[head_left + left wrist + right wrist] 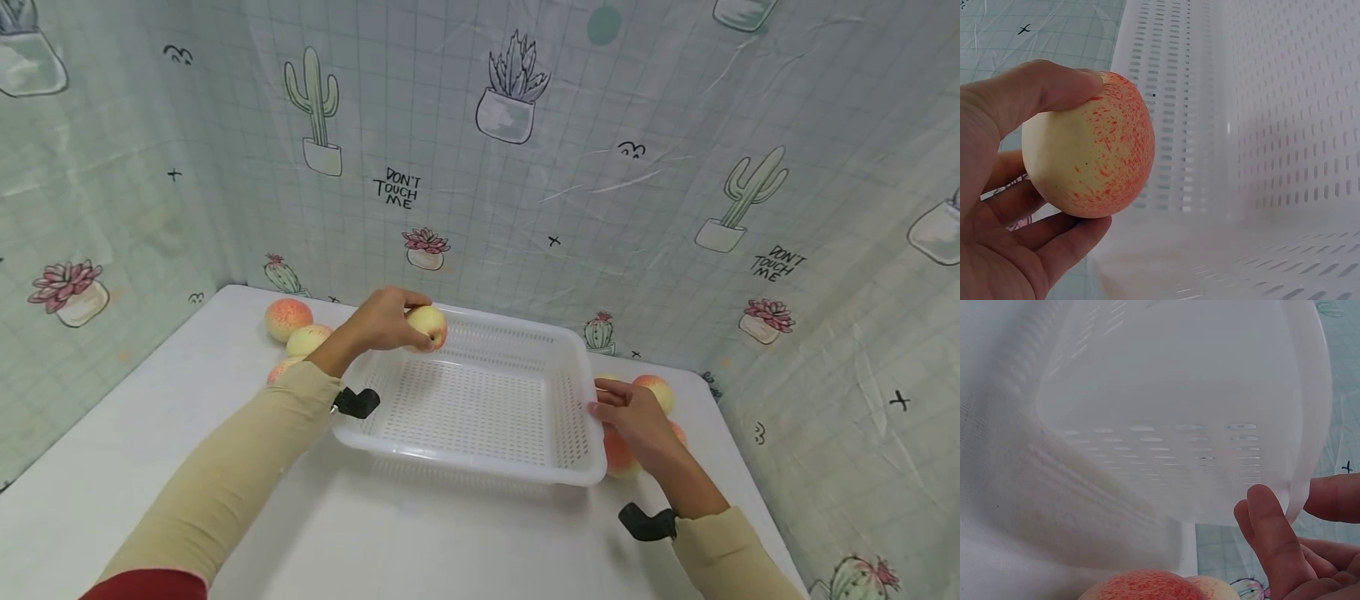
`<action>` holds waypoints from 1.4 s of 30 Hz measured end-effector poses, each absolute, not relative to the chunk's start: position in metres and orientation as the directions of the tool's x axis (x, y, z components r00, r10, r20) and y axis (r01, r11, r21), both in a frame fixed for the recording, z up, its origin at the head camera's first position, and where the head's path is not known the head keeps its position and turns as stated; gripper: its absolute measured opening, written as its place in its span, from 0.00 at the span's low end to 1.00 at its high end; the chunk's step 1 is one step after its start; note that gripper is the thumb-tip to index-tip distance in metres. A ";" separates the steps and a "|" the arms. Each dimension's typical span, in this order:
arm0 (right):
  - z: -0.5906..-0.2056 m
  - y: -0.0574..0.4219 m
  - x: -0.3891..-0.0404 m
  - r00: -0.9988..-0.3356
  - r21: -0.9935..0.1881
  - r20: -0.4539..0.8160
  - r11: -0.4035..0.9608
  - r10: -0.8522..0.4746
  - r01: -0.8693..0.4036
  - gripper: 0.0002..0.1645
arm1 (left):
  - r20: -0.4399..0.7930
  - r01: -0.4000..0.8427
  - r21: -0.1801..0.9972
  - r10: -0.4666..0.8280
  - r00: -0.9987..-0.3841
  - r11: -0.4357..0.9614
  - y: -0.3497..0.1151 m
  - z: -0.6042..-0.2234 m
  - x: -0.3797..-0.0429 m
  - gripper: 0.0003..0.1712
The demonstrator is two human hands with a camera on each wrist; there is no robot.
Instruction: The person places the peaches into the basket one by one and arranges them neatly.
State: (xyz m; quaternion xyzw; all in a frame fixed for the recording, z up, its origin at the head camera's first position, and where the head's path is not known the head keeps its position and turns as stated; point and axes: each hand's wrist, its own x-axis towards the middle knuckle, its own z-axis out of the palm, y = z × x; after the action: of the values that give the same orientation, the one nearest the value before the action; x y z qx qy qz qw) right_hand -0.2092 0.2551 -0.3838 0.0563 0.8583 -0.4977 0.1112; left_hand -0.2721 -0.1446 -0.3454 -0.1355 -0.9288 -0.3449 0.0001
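A yellow peach with red speckles (pixel 1107 150) is gripped between the thumb and fingers of my left hand (pixel 388 319). That hand holds it over the back left part of a white plastic basket (pixel 480 408) with slotted walls. At the basket's right side, my right hand (pixel 633 417) pinches the rim; its fingers lie on both sides of the edge in the right wrist view. Just under the right hand, red and yellow peaches (pixel 618 454) sit beside the basket, partly hidden. The basket's inside shows no fruit in the head view.
More peaches (pixel 288 319) lie at the table's left, partly behind my left forearm. The white table (pixel 420 550) extends in front of the basket. A printed cloth (pixel 450 192) with cactus drawings hangs close behind the table and along both sides.
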 end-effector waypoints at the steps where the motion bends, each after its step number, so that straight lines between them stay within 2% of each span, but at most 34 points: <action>1: -0.384 0.255 -0.209 -0.968 -0.841 -0.249 0.499 -0.011 0.211 0.36 | 0.096 0.256 0.639 0.255 -0.962 0.725 -0.144 -0.346 -0.273 0.43; 22: -0.385 0.254 -0.209 -0.969 -0.844 -0.247 0.493 -0.010 0.211 0.35 | 0.074 0.254 0.635 0.270 -0.960 0.730 -0.134 -0.354 -0.277 0.42; 42: -0.385 0.253 -0.206 -0.970 -0.852 -0.243 0.481 -0.014 0.207 0.35 | 0.087 0.288 0.577 0.293 -0.952 0.764 -0.125 -0.360 -0.280 0.39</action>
State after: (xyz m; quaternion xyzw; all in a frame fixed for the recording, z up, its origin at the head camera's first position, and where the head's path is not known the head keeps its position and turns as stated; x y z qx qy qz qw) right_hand -0.2065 0.2528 -0.3847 0.0564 0.8536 -0.5063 0.1091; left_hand -0.2802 -0.1248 -0.3599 -0.1549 -0.9392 -0.3064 -0.0041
